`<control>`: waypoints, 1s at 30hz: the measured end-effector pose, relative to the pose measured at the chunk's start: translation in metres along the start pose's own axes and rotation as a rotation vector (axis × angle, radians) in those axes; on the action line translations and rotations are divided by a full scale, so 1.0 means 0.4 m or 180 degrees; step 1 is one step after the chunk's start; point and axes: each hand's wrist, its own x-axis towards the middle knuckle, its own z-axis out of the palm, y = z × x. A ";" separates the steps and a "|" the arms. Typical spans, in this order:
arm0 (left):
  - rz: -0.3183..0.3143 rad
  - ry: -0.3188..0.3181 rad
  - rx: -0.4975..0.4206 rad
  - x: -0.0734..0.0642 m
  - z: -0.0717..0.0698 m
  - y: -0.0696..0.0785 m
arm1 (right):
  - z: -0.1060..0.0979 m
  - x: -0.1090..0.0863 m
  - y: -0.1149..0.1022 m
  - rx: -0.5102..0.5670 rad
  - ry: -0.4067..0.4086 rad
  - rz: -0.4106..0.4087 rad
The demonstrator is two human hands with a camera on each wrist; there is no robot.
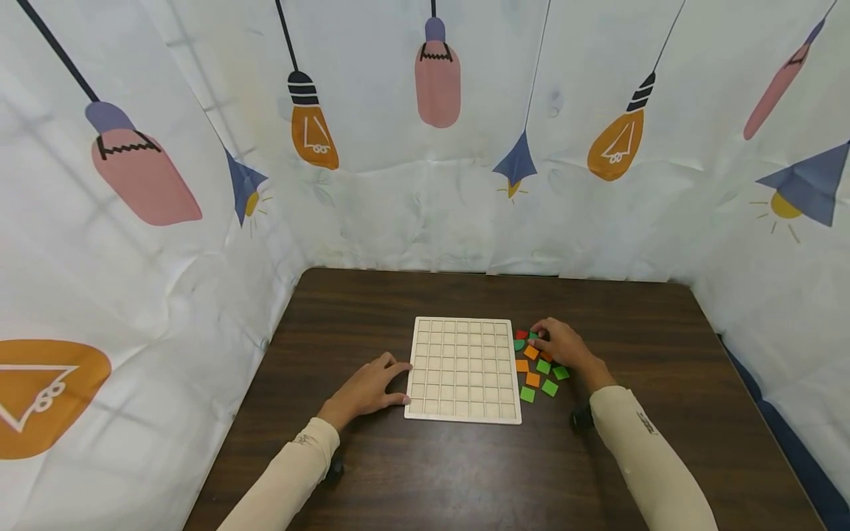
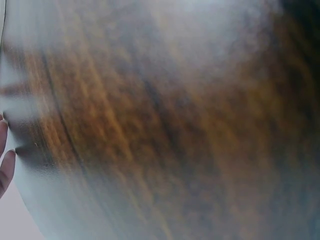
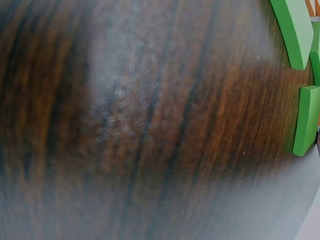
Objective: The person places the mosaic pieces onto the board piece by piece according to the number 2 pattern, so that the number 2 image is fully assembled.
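A pale square board (image 1: 462, 369) with a grid of shallow recesses lies on the dark wooden table. At its left edge rests my left hand (image 1: 367, 389), thumb and fingers spread apart against the rim. Two of its fingertips (image 2: 7, 172) show at the far left of the left wrist view. Beyond the board's right edge, my right hand (image 1: 563, 345) pinches a small green tile (image 1: 533, 335) between thumb and fingertips. Below that hand lie loose green tiles (image 1: 549, 387) and orange tiles (image 1: 533, 379). Green tiles (image 3: 306, 120) also stand large at the right of the right wrist view.
A red tile (image 1: 521, 334) and a dark green piece (image 1: 519, 344) lie beside the board's upper right edge. The brown table (image 1: 425, 472) extends around the board. White curtains (image 1: 398, 206) printed with lamps hang behind and at both sides.
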 end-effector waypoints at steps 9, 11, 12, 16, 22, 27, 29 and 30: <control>0.0042 0.0047 -0.0042 -0.003 -0.002 -0.001 | -0.003 -0.003 -0.011 0.0027 -0.0007 -0.0014; 0.0048 0.0054 -0.0062 -0.005 -0.003 -0.001 | -0.004 -0.002 -0.014 0.0024 -0.0015 -0.0014; 0.0050 0.0055 -0.0064 -0.005 -0.003 -0.001 | -0.005 -0.001 -0.016 0.0018 -0.0015 -0.0017; 0.0070 0.0063 -0.0062 -0.007 -0.004 -0.002 | -0.003 0.006 -0.022 -0.0003 -0.0010 -0.0044; 0.0104 0.0080 -0.0056 -0.008 -0.004 -0.004 | 0.001 0.011 -0.038 0.0006 0.0043 -0.0161; 0.0111 0.0085 -0.0071 -0.010 -0.002 -0.006 | 0.006 0.014 -0.061 0.0068 0.0051 -0.0267; 0.0097 0.0071 -0.0060 -0.010 -0.001 -0.007 | 0.008 0.018 -0.073 0.0094 0.0046 -0.0273; 0.0086 0.0063 -0.0065 -0.010 -0.001 -0.007 | 0.009 0.020 -0.080 0.0104 0.0045 -0.0274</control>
